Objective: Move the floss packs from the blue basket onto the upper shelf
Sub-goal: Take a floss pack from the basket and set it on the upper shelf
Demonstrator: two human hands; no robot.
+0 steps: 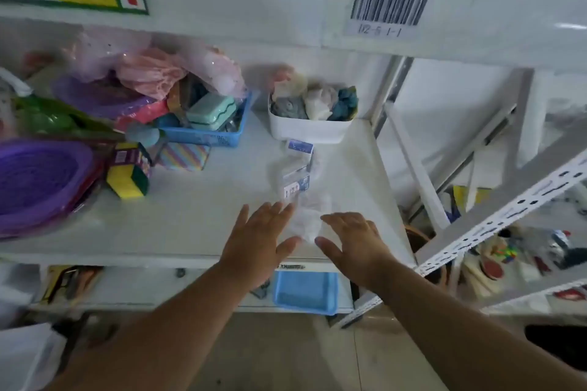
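Head view: your left hand [254, 241] and right hand [352, 244] are both spread flat, fingers straight, over the front edge of the upper shelf [197, 216], holding nothing. Between them lies the near end of the floss packs [297, 182], a loose row of clear plastic packets with blue-and-white cards that runs away from you toward a white bin [309, 132]. The nearest packet sits just between your fingertips; whether either hand touches it you cannot tell, since the clear plastic blurs against the white shelf. How many packs there are is also hard to make out.

The blue basket [305, 294] sits on the lower shelf right under your hands, partly hidden by the upper shelf's front edge and your wrists, and its visible part shows only bare blue floor.

The white bin at the far end of the row holds crumpled cloth items. To the left stand another blue basket with a mint soap box [211, 111], a striped box [184, 155], a yellow-green sponge pack [128, 170] and purple bowls [38, 181], all well apart from the packs. A barcode label [389, 9] is stuck on the beam above.
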